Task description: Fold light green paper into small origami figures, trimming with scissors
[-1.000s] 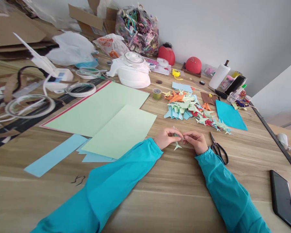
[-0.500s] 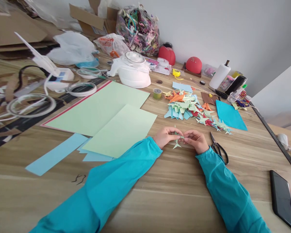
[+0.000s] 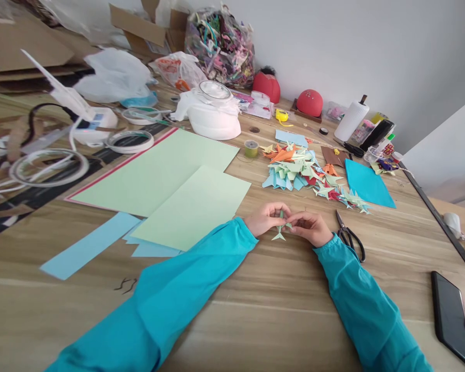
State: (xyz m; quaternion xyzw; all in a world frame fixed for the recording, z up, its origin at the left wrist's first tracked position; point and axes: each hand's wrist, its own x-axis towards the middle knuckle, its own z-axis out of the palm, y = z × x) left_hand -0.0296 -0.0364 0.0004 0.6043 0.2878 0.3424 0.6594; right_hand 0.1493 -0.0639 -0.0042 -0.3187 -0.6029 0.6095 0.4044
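Observation:
A small pale green folded paper plane (image 3: 279, 236) is held between my two hands above the wooden table, its forked tail pointing toward me. My left hand (image 3: 266, 218) pinches its body from the left. On the other side, the fingers of my right hand (image 3: 310, 227) close on its right wing; the fingers hide much of the paper. Beyond the hands lies a heap of folded paper planes (image 3: 294, 169) in green, blue, orange and red. Black-handled scissors (image 3: 349, 237) rest just right of my right hand.
Light green sheets (image 3: 194, 206) and blue paper strips (image 3: 89, 245) lie to the left. A spool of thread (image 3: 251, 149) stands behind the hands. At right are a turquoise sheet (image 3: 368, 182) and a phone (image 3: 454, 318). A white router (image 3: 96, 126) and cables occupy the far left.
The paper plane has tilted and shifted slightly toward me, with less of its front end showing. My right fingers have moved a little left and over its wing.

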